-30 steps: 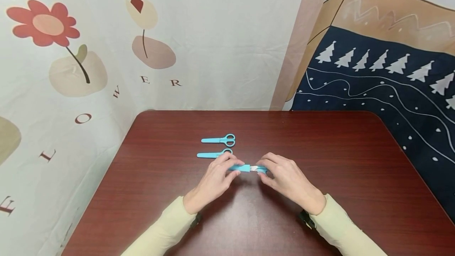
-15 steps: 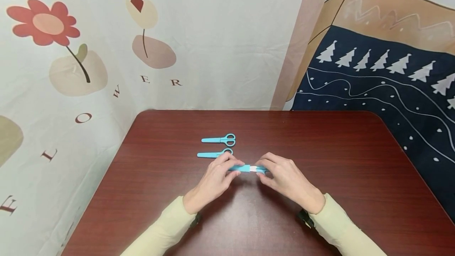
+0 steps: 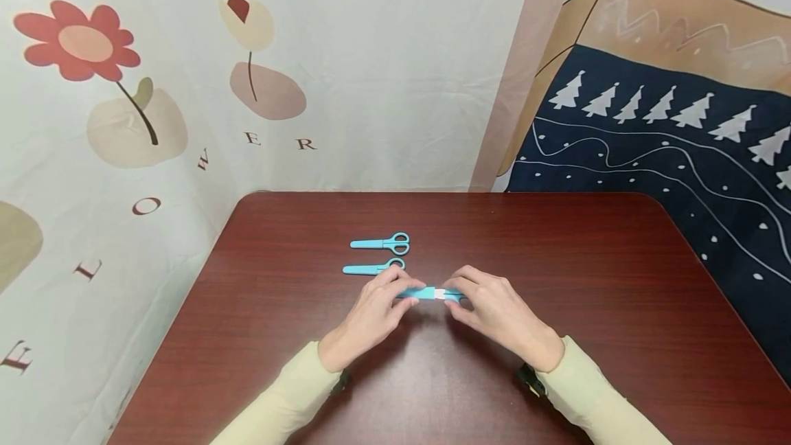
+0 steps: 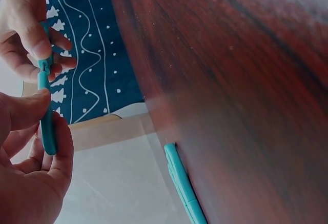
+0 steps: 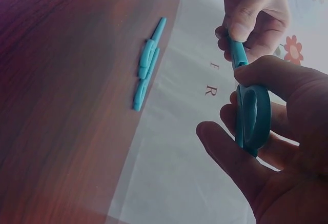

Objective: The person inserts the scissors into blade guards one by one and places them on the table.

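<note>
Above the table, my left hand [image 3: 371, 314] pinches a light-blue blade cover [image 3: 421, 292] between thumb and fingers. My right hand [image 3: 499, 307] grips the matching blue scissors [image 3: 456, 294] near the handle loops. A short stretch of pale blade shows between cover and handle, the rest being inside the cover. In the right wrist view a handle loop [image 5: 256, 116] stands out below my thumb. The left wrist view shows the cover [image 4: 47, 126] edge-on in my left fingers. Two more blue scissors lie beyond my left hand, the farther scissors [image 3: 380, 244] and the nearer scissors [image 3: 367, 269], both covered.
A dark red-brown wooden table [image 3: 278, 307] spans the area under the hands. Behind it hang a pale flower-printed cloth [image 3: 383, 88] and a navy cloth with white trees [image 3: 655, 150].
The scissors and cover stay almost in place, with only a very slight shift of the right hand and handle leftward. The two scissors on the table have not moved.
</note>
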Demonstrator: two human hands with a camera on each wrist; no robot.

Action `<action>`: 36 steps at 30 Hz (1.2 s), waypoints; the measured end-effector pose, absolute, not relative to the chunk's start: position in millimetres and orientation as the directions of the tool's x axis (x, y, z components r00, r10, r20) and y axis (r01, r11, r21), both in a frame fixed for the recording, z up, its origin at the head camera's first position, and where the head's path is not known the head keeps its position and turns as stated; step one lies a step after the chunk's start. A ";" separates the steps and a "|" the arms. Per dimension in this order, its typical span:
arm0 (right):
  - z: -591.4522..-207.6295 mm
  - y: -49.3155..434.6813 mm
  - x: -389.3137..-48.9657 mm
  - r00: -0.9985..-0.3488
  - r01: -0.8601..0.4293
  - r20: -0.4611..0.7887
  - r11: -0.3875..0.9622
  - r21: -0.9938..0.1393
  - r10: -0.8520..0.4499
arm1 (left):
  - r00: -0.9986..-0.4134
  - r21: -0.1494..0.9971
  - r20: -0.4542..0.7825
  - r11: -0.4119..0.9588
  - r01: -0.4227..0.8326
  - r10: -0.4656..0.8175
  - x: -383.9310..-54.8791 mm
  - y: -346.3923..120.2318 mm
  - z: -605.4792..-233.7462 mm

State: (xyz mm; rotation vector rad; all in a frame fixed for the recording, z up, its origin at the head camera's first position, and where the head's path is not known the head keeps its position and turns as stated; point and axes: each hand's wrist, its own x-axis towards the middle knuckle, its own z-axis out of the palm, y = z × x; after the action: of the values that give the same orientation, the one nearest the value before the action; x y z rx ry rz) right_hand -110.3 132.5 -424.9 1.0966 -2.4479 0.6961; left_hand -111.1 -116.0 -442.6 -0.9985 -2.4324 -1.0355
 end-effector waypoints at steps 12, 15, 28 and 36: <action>-425.0 131.2 -110.5 -0.611 -0.780 0.532 0.561 -0.278 -0.586 | -0.696 0.509 0.528 0.475 0.718 0.486 -111.4 -116.3 -442.0; -425.1 130.9 -110.4 -0.608 -0.782 0.534 0.559 -0.276 -0.588 | -0.695 0.509 0.528 0.473 0.719 0.488 -111.3 -116.5 -441.8; -425.6 130.6 -110.7 -0.597 -0.790 0.554 0.548 -0.275 -0.581 | -0.674 0.499 0.552 0.454 0.738 0.490 -109.9 -115.8 -441.2; -425.5 129.9 -110.6 -0.615 -0.778 0.542 0.555 -0.295 -0.573 | -0.662 0.498 0.559 0.436 0.749 0.499 -109.5 -116.1 -440.0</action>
State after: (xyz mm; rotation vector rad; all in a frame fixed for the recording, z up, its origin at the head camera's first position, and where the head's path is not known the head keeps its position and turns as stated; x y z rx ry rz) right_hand -110.6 129.9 -425.5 1.1002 -2.4086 0.7318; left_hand -109.5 -116.1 -440.0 -1.0688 -2.3648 -1.0678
